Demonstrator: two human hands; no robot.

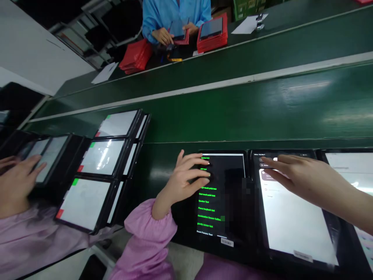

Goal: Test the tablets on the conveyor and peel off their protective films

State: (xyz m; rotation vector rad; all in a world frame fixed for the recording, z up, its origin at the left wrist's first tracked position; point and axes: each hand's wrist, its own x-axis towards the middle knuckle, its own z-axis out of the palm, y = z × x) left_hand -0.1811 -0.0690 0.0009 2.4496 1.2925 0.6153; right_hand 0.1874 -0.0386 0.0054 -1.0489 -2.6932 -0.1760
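Observation:
My left hand [188, 177], in a pink sleeve, is over the left edge of a tablet [233, 206]. Its fingers are apart and hold nothing; whether the tips touch the glass I cannot tell. Green lines of test names on a black screen show on that tablet, such as "Speaker Test". Reaching in from the right, my right hand [297, 173] is stretched out over the top of a second tablet [297, 225], fingertips at its upper left. This screen is mostly white, with a small dark panel partly under the hand. Both tablets lie face up, with barcode labels at their lower edges.
A third tablet [344, 165] lies at the right edge. Several lit tablets [84, 202] lie in rows at left, near a co-worker's blurred hand [20, 179]. Across the green table [204, 112], a person in blue [177, 15] handles a tablet between red stacks [136, 56].

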